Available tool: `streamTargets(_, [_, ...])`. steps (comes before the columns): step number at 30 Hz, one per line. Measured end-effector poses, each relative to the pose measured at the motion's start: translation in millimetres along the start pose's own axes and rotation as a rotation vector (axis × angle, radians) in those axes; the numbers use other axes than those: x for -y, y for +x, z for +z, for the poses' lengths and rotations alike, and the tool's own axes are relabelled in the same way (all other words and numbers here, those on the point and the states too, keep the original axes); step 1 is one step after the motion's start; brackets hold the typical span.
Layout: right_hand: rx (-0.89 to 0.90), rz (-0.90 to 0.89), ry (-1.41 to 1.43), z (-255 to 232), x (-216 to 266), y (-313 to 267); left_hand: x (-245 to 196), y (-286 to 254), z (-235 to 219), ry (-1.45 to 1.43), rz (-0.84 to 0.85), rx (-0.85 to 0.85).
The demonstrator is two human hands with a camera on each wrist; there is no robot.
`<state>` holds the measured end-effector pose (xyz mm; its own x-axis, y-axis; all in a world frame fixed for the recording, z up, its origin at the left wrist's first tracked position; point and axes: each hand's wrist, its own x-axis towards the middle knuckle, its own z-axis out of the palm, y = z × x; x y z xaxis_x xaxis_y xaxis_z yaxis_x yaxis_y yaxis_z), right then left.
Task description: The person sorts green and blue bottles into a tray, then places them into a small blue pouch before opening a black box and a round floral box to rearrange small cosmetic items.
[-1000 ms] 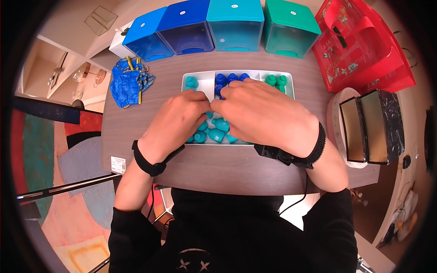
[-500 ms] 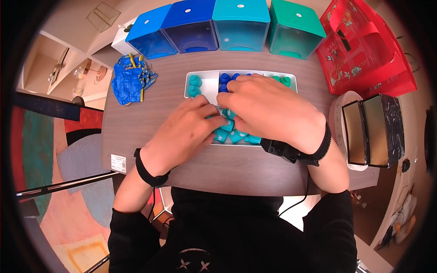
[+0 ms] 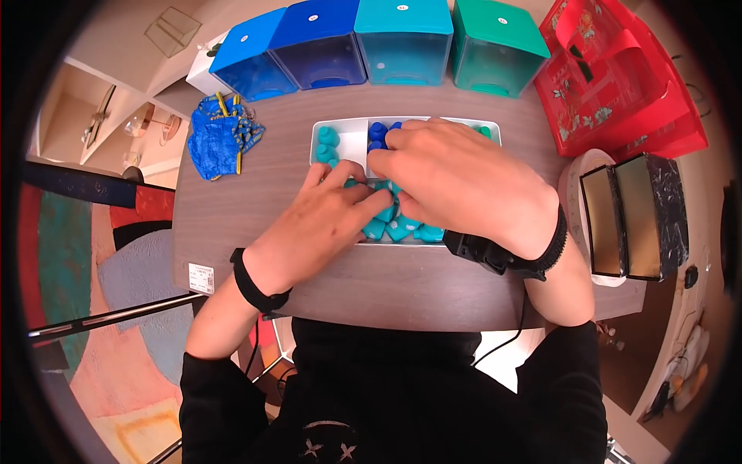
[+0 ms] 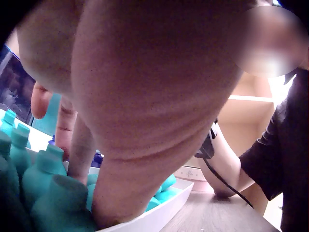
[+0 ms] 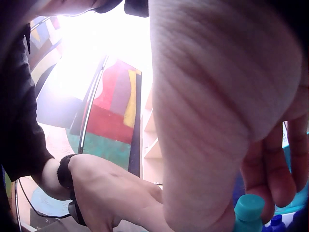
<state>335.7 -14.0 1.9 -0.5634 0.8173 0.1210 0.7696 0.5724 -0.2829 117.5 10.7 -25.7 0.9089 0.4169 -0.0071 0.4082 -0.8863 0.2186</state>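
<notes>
A white tray (image 3: 352, 141) with compartments lies in front of me. Teal bottles (image 3: 327, 137) stand along its far left side, and more teal bottles (image 3: 401, 229) lie jumbled in the near part. My left hand (image 3: 321, 213) reaches in from the left, fingers spread and pointing down; the left wrist view has its thumb behind the tray's near wall. Over the middle arches my right hand (image 3: 471, 182), covering much of the tray. A teal-capped bottle (image 5: 249, 209) is upright between its thumb and fingers in the right wrist view; I cannot tell whether they grip it.
Dark blue bottles (image 3: 376, 131) and a green bottle (image 3: 485, 131) sit in the far compartments. Behind the tray is a row of bins, including a teal bin (image 3: 403, 46). A blue bag (image 3: 216, 143) lies left; a red bag (image 3: 614, 85) and a black box (image 3: 653, 216) stand right.
My left hand has shifted right into the near compartment, its fingers spreading. A second teal bottle shows upright at the far left. The right hand moves slightly right.
</notes>
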Motion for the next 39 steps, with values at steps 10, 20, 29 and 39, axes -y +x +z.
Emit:
streamTargets(10, [-0.034,-0.008,-0.023,-0.2,0.2,-1.5,7.6,-1.7,-1.3,-0.047,0.028,0.007])
streamTargets(20, [-0.005,-0.012,-0.014,2.6,0.1,0.7,8.7,-2.0,1.1,-0.117,0.03,0.01])
streamTargets(29, [0.02,0.004,0.01,1.9,1.0,0.7,3.4,-1.2,0.7,-0.112,0.002,-0.008])
streamTargets(39, [-0.025,-0.013,0.027,4.9,-3.0,0.0,-3.5,3.5,-8.2,-0.138,-0.057,-0.031])
